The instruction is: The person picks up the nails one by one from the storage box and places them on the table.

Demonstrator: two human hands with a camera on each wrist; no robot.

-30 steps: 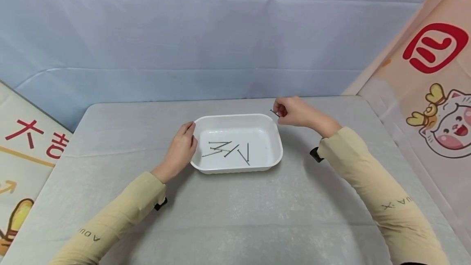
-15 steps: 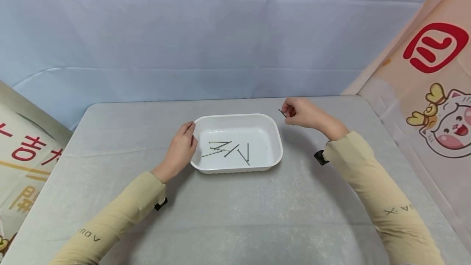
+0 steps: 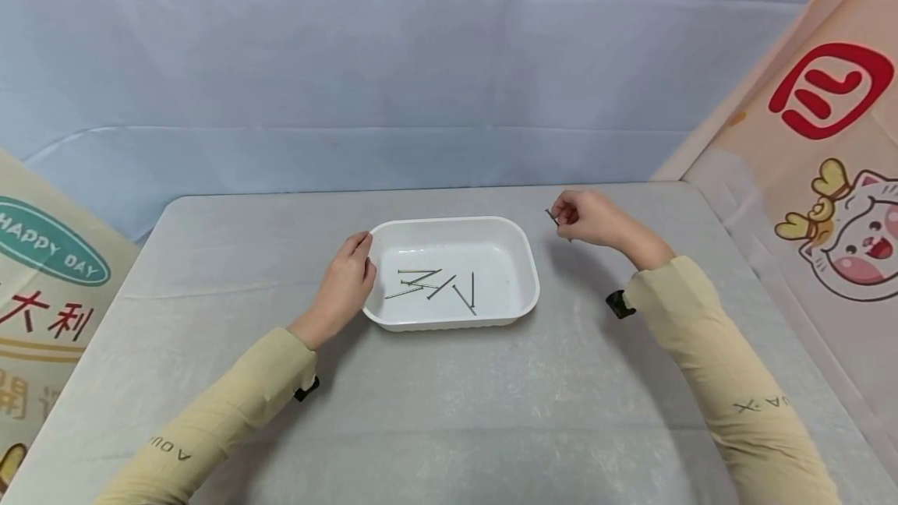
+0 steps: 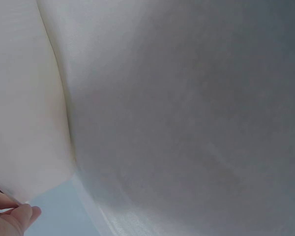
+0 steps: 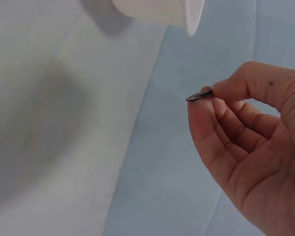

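A white rectangular plastic tray (image 3: 449,325) sits on the table, with several metal nails (image 3: 442,287) scattered over its floor. My left hand (image 3: 341,284) grips the tray's left rim between thumb and fingers; in the left wrist view the hand (image 4: 12,216) shows only in the lower corner, at the rim. Off the tray's right side, above the table, my right hand (image 3: 585,217) pinches a single nail (image 3: 552,217), head up and to the left. In the right wrist view the pointed end of that nail (image 5: 198,95) sticks out between thumb and forefinger.
A grey cloth covers the table (image 3: 449,404), backed by a pale blue cloth wall (image 3: 435,84). Printed banners stand at the left (image 3: 42,294) and right (image 3: 828,201). Dark straps show at both cuffs.
My right hand has moved to the right, away from the tray, carrying the nail. The left hand and tray have stayed still. The banner at the left has shifted.
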